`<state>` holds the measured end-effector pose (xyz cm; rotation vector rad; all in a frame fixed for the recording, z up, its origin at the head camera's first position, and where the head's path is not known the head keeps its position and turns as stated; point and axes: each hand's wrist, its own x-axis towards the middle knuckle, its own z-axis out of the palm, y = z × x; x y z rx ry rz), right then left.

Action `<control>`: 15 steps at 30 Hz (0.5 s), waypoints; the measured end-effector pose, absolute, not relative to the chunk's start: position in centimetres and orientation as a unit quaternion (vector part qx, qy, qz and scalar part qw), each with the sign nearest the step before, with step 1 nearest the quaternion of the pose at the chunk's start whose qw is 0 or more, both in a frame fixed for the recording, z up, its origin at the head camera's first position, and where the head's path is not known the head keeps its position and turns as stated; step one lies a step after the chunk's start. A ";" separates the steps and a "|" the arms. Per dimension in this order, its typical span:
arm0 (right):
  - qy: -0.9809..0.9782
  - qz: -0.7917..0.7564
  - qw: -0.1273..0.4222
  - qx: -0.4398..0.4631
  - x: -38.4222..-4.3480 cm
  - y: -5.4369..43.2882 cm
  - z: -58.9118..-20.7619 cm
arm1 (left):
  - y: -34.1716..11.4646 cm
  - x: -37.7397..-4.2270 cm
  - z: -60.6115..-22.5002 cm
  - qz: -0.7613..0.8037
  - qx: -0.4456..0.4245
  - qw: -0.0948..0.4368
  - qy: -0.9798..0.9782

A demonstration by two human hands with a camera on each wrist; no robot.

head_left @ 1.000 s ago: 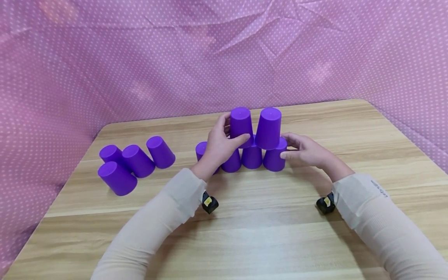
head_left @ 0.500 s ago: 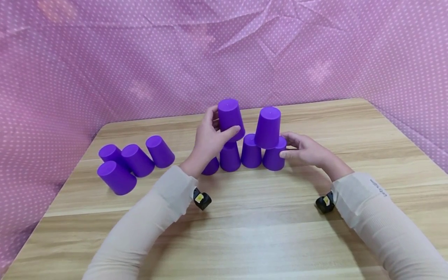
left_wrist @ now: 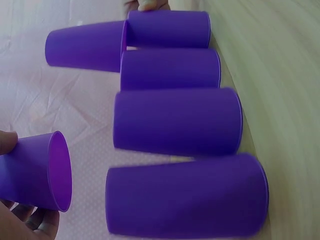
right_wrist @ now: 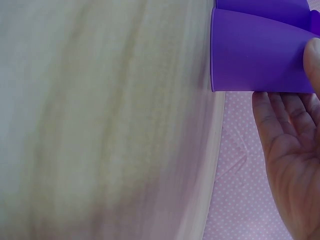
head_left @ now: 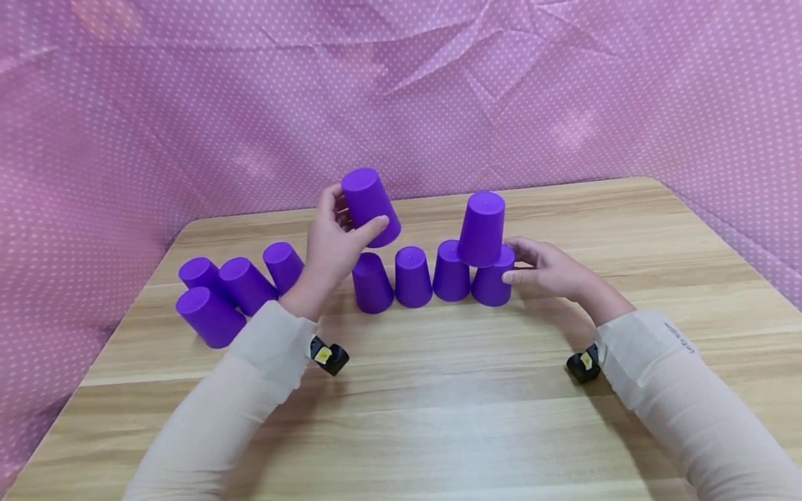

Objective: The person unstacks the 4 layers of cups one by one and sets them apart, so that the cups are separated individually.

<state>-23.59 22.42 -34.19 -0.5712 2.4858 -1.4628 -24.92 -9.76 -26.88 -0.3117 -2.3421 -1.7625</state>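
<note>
My left hand (head_left: 327,245) holds an upside-down purple cup (head_left: 368,202), tilted and raised, thumb across its front and fingers behind. In the left wrist view the held cup (left_wrist: 25,172) shows its open rim. Below and to its right, several upside-down purple cups stand in a row, the leftmost cup (head_left: 373,284) nearest. Another purple cup (head_left: 482,228) sits on top, bridging the two rightmost ones. At the row's right end my right hand (head_left: 546,270) grips the side of the end cup (head_left: 491,289); in the right wrist view its thumb (right_wrist: 314,57) lies against the cup.
Several more upside-down purple cups (head_left: 209,320) stand grouped at the left of the wooden table (head_left: 464,403), partly behind the left forearm. A pink dotted cloth (head_left: 401,97) hangs behind the table and along its sides. A small black camera sits at each wrist.
My left hand has lifted its cup off the upper level and carried it left and up, uncovering the left cups of the row. The right hand stays in place.
</note>
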 end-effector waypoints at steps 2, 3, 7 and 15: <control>0.841 -0.496 0.103 -0.192 -23.6 22.4 -34.2 | -10.5 -24.9 -26.9 -0.596 -0.099 0.100 -0.791; 0.840 -0.496 0.103 -0.192 -23.6 22.3 -34.2 | -10.8 -24.9 -27.0 -0.596 -0.098 0.103 -0.791; 0.841 -0.495 0.101 -0.194 -23.6 22.3 -34.1 | -12.2 -25.0 -27.1 -0.594 -0.097 0.117 -0.790; 0.841 -0.495 0.099 -0.194 -23.6 22.4 -34.2 | -14.9 -24.5 -27.2 -0.589 -0.050 0.129 -0.796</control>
